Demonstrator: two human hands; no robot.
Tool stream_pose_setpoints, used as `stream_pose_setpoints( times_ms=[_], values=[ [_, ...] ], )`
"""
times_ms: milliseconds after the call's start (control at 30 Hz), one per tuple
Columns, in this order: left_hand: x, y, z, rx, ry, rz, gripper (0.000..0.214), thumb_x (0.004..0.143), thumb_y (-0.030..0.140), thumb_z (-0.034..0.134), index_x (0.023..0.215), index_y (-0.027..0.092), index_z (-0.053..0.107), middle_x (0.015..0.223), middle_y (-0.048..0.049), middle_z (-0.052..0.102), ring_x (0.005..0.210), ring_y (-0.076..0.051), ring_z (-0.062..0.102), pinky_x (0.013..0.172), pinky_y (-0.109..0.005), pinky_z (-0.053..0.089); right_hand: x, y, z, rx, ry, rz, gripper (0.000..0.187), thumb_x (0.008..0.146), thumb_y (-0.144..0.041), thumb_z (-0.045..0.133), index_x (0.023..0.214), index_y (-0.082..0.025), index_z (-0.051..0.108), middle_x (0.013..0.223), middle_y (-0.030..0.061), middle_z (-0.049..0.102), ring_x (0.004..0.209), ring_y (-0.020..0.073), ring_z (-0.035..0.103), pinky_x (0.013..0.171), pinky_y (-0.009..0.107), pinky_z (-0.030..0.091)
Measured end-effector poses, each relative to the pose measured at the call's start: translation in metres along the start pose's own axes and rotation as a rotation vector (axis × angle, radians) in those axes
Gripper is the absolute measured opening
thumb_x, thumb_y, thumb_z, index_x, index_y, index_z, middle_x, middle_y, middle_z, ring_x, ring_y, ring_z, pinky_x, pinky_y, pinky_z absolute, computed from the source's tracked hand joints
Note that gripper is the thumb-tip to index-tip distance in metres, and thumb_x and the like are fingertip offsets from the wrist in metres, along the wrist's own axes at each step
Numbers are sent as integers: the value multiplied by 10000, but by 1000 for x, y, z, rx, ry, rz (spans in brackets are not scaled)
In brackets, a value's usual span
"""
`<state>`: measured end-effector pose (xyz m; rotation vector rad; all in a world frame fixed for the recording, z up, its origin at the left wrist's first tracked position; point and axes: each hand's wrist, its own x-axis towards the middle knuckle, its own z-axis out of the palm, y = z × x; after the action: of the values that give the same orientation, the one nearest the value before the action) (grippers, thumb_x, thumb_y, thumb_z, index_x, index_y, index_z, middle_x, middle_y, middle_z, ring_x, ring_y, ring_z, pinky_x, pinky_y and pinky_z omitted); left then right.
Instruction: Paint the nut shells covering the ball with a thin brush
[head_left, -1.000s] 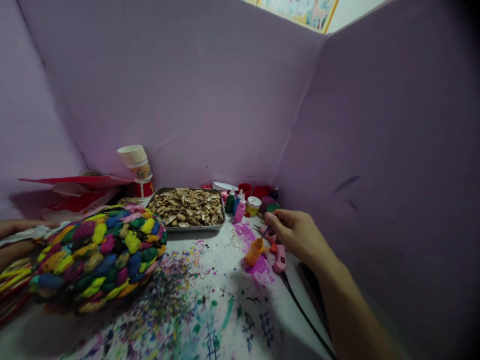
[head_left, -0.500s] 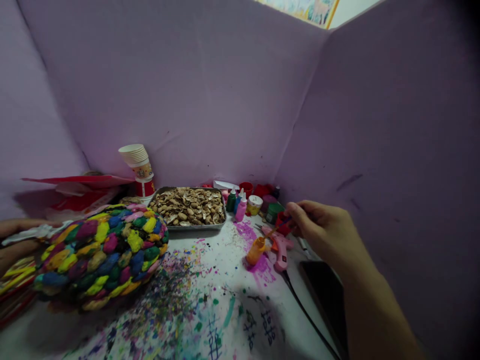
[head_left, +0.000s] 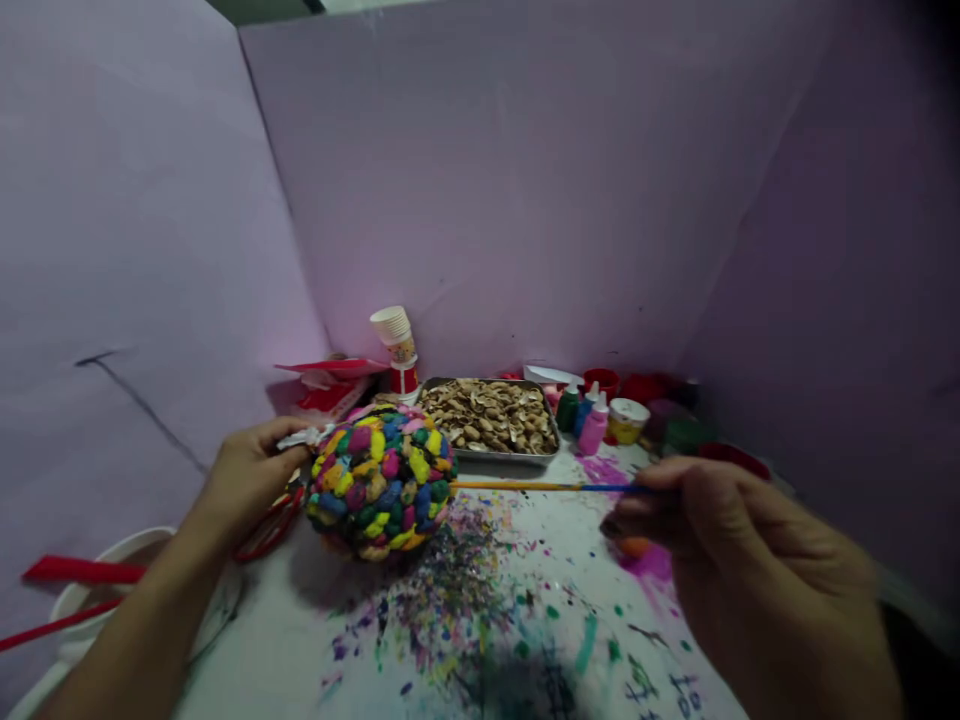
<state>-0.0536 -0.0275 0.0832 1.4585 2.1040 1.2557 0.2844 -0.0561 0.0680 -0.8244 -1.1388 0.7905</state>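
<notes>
A rounded object covered in many-coloured painted shells (head_left: 381, 480) sits on the paint-splattered table (head_left: 480, 640). My left hand (head_left: 247, 470) grips its left side, fingers curled round a whitish edge. My right hand (head_left: 720, 530) is closed in a pinch on a thin paintbrush (head_left: 540, 487) with a yellow and blue handle. The brush lies level and its tip touches the right side of the painted object.
A metal tray of pale shells (head_left: 491, 418) stands behind the object. Paint bottles (head_left: 592, 428) and small pots (head_left: 628, 420) cluster at the back right. Stacked paper cups (head_left: 397, 345) and red packets are at the back left. A white bowl (head_left: 112, 560) with red sticks is at the left. Purple boards wall the table.
My right hand lifted the brush from the paint pots and brought it left to the painted object. The view swung left, so the object and my left hand now sit nearer the middle.
</notes>
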Motion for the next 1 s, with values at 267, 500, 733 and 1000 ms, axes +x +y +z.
stream_pose_setpoints(
  times_ms=[267, 500, 733, 1000],
  values=[
    [-7, 9, 5, -127, -20, 4, 244, 495, 367, 599, 672, 205, 643, 648, 13, 633, 712, -194, 580, 712, -279, 461, 2, 20, 33, 101, -77, 8, 191, 850, -428, 692, 788, -262, 764, 625, -13, 743, 552, 109, 722, 571, 162, 606],
    [-7, 11, 3, -150, -11, 2, 211, 463, 341, 614, 623, 206, 644, 610, 13, 620, 717, -205, 583, 735, -295, 468, 0, 28, 34, 36, -63, -67, 190, 886, -400, 654, 801, -262, 753, 623, -24, 746, 552, 108, 727, 570, 160, 609],
    [-5, 7, 4, -174, -13, 4, 199, 477, 334, 614, 626, 208, 656, 613, 13, 644, 711, -206, 602, 731, -300, 485, -7, 37, 36, 8, -79, -53, 194, 884, -377, 654, 789, -238, 751, 645, -1, 759, 561, 144, 740, 566, 197, 626],
    [-4, 5, 4, -188, 4, 19, 198, 468, 336, 617, 615, 213, 668, 585, 8, 659, 747, -233, 632, 732, -320, 505, -10, 33, 42, -12, -98, -67, 219, 877, -372, 647, 742, -222, 734, 614, 3, 751, 534, 153, 736, 534, 189, 615]
  ],
)
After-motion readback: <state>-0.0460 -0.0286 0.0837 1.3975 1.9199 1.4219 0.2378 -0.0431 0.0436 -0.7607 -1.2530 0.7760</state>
